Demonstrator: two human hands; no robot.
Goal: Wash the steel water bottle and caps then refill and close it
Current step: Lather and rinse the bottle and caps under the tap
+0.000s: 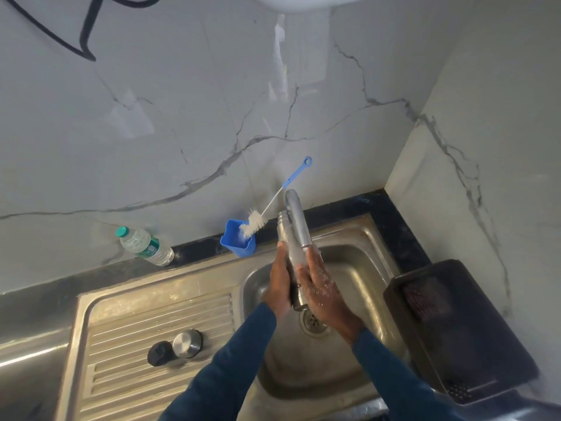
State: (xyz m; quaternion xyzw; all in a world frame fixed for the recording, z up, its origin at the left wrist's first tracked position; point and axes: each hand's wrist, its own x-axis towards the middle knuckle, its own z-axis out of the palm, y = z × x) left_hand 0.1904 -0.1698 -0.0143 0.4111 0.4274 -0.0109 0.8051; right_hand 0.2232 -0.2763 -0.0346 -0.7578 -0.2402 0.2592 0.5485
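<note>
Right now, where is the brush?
In the head view, the brush stands in the blue cup on the counter behind the sink, left of the tap.

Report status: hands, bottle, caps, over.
Left hand grips steel bottle; right hand flat on it under the tap. Both caps off, on drainboard. Nothing blocking.

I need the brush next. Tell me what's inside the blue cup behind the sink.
The blue cup holds a bottle brush, bristles down and blue handle leaning out toward the tap. The cup's bottom is hidden.
</note>
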